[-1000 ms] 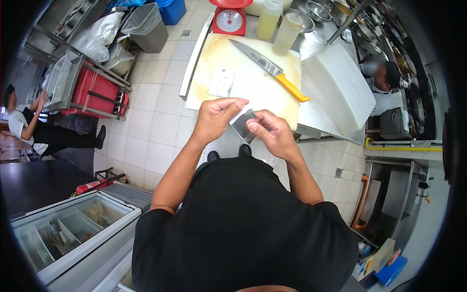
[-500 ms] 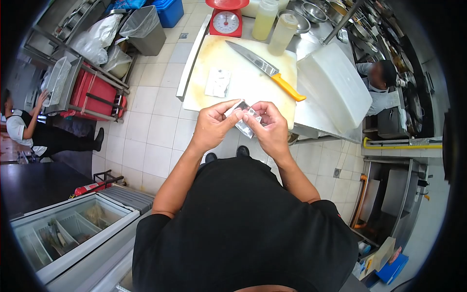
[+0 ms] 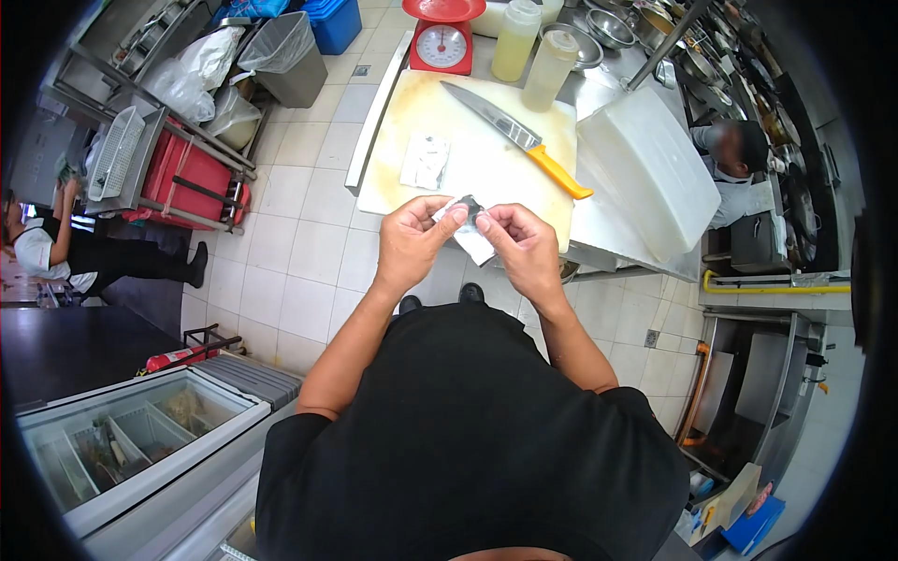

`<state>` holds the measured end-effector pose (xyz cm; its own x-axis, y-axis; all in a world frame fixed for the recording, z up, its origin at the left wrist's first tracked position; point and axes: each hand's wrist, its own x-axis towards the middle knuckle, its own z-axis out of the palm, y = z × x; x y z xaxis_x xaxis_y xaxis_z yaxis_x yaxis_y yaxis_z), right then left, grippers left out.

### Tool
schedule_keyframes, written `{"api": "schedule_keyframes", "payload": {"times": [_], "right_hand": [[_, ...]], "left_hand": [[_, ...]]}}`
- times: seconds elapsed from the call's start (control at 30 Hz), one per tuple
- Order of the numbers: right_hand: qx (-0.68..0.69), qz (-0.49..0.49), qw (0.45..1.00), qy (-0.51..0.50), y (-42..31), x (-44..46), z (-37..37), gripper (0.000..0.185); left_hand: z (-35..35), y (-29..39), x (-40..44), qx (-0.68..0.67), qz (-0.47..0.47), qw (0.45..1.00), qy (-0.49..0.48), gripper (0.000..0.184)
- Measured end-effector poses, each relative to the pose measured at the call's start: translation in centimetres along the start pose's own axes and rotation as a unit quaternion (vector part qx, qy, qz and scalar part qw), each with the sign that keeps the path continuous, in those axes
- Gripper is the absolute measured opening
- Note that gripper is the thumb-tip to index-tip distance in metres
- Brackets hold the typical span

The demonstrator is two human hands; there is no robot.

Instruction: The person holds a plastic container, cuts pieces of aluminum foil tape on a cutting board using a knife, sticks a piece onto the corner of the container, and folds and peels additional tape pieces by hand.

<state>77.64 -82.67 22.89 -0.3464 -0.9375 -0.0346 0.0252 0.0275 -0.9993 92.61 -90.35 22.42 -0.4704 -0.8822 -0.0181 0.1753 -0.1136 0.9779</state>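
Note:
My left hand and my right hand pinch a small silver-white packet between thumbs and fingers, just off the near edge of the cutting board. A dark grey patch shows at the packet's top, between my thumbs; I cannot make out whether it is a piece or the packet's inside. Another flat white-and-silver packet lies on the board beyond my left hand. Farther right on the board rests a knife with a yellow handle, its blade pointing away to the left.
Behind the board stand a red scale and two squeeze bottles of pale liquid. A white plastic container sits on the right. One co-worker is at the right, another person far left. An open-topped chiller stands lower left.
The packet in my hands has turned or been folded; its lower part now looks plain white, with a dark patch showing on top. The person at left has raised their hands.

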Motion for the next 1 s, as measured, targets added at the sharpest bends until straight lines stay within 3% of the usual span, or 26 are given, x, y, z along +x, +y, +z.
{"api": "schedule_keyframes", "payload": {"times": [0.23, 0.73, 0.9, 1.0], "right_hand": [[0.038, -0.004, 0.999, -0.005, 0.2, 0.2, 0.0, 0.015], [0.009, 0.01, 0.999, -0.053, -0.2, 0.7, -0.5, 0.015], [-0.076, -0.075, 0.988, -0.112, -2.3, 1.5, -0.7, 0.025], [-0.131, -0.037, 0.977, -0.167, -2.4, 2.9, -1.5, 0.027]], "left_hand": [[0.0, 0.3, -0.2, -0.046, -0.007, 0.999, -0.008, 0.029], [-1.1, 0.0, -0.4, 0.016, 0.005, 0.999, -0.028, 0.037], [-1.9, 0.9, -0.2, 0.086, 0.016, 0.991, -0.104, 0.035], [-1.6, 1.9, 0.1, 0.099, 0.015, 0.988, -0.119, 0.033]]}}
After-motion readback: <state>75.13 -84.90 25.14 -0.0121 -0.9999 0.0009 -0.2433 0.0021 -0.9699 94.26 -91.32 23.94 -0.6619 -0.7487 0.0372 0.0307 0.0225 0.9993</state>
